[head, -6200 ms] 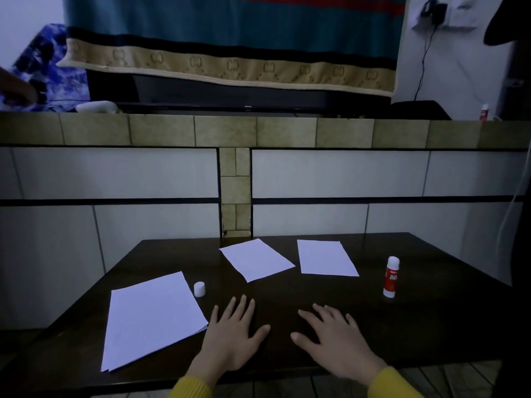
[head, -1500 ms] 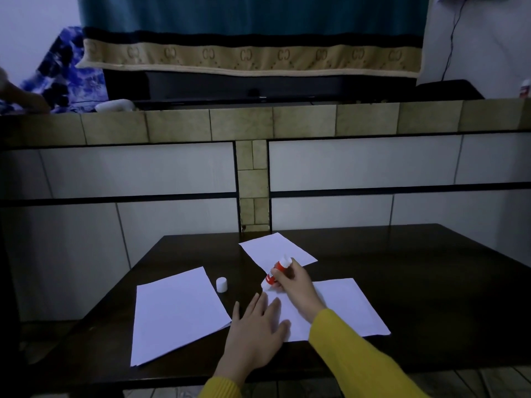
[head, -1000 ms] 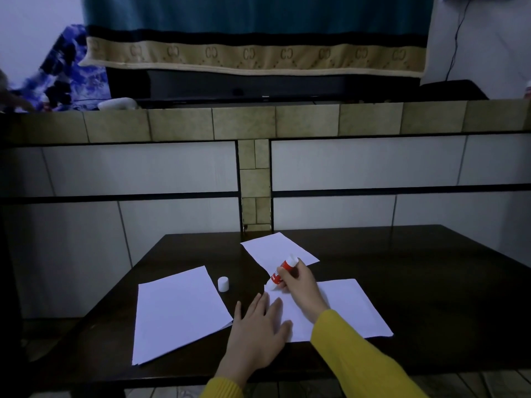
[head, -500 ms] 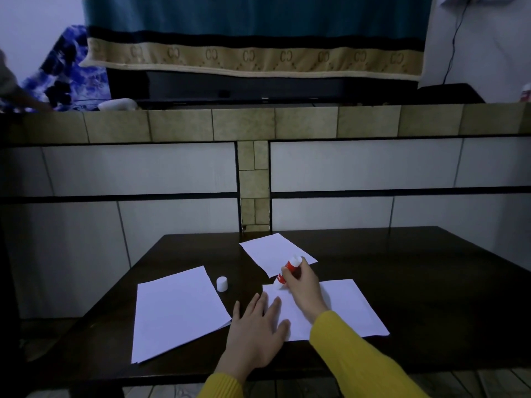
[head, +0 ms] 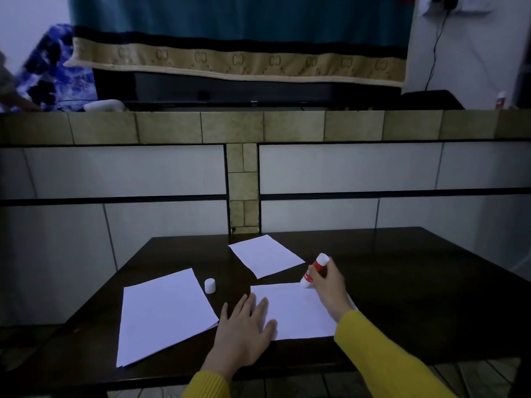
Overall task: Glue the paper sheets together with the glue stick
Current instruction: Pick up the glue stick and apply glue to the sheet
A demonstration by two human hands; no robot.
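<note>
hands: r [head: 330, 285] grips glue stick [head: 314, 270], tip blurred

A home room: tiled wall [head: 172, 173], hanging blanket [head: 238, 38], dark table [head: 402, 282].

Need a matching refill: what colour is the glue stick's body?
Red, white-ended glue stick; head view.

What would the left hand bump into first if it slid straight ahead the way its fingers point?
Probably nothing soon. The left hand lies flat on the near sheet's left edge, fingers pointing away and slightly right. That line crosses the sheet's corner, then bare table, towards the far sheet. The cap sits left of that path.
</note>
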